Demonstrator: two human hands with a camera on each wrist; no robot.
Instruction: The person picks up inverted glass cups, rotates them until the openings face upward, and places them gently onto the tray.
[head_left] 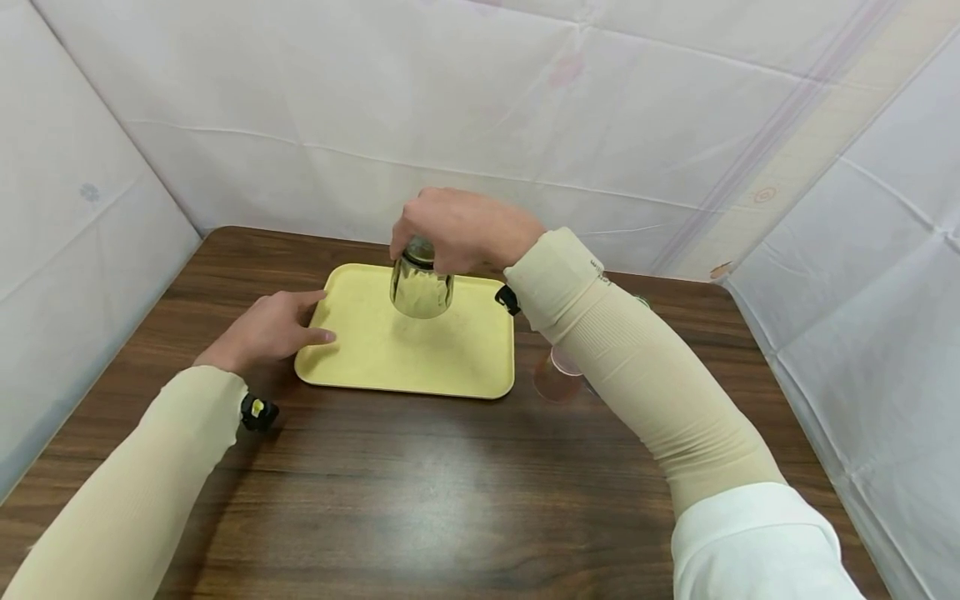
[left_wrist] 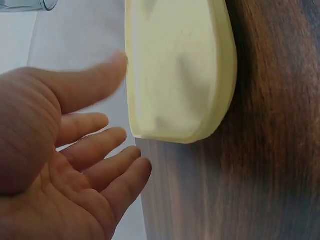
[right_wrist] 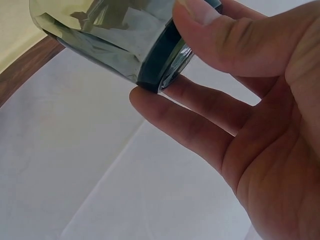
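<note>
The right hand [head_left: 461, 229] pinches the base of an upturned glass [head_left: 421, 283] from above, held over the far part of the yellow tray [head_left: 450, 354]. The left hand [head_left: 270, 329] rests flat, fingers relaxed, at the tray's left edge. A pinkish cup [head_left: 557, 375] is half hidden behind the right forearm.

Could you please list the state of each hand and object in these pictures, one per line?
Right hand: grips the glass by its base from above.
Glass: upside down, held above the tray, not resting on it.
Left hand: fingers straight, resting at the tray's left edge.
Tray: flat on the table.
Pink cup: right of the tray, partly hidden by the forearm.
</note>
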